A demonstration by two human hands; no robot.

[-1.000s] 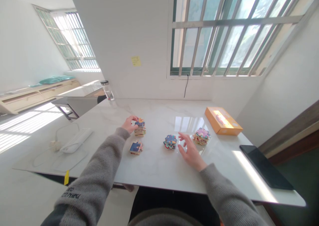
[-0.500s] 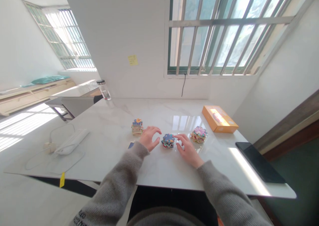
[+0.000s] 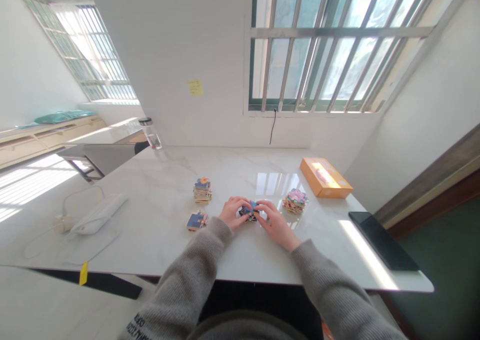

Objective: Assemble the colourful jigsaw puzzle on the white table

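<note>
A small stack of jigsaw puzzle pieces (image 3: 249, 212) with a blue piece on top stands on the table, partly hidden by my fingers. My left hand (image 3: 235, 213) grips it from the left, thumb in front and fingers curled over the far side. From the right, my right hand (image 3: 276, 223) closes thumb and fingers on the same pieces. Left of my hands is a tall puzzle-piece stack (image 3: 202, 192), and nearer to me lies a low pile of dark blue pieces (image 3: 196, 221). Another stack, topped by a pink piece (image 3: 295, 200), stands beyond my right hand.
An orange box (image 3: 325, 178) lies at the back right of the white table (image 3: 172, 175), with a black tablet (image 3: 382, 240) near the right edge. At left are a white power strip (image 3: 99, 214) and cables. A clear bottle (image 3: 150, 134) stands at the far left corner.
My left hand has moved right onto the middle stack and closed on it. The right hand has closed in from the other side. The low blue pile now shows clear of my left arm.
</note>
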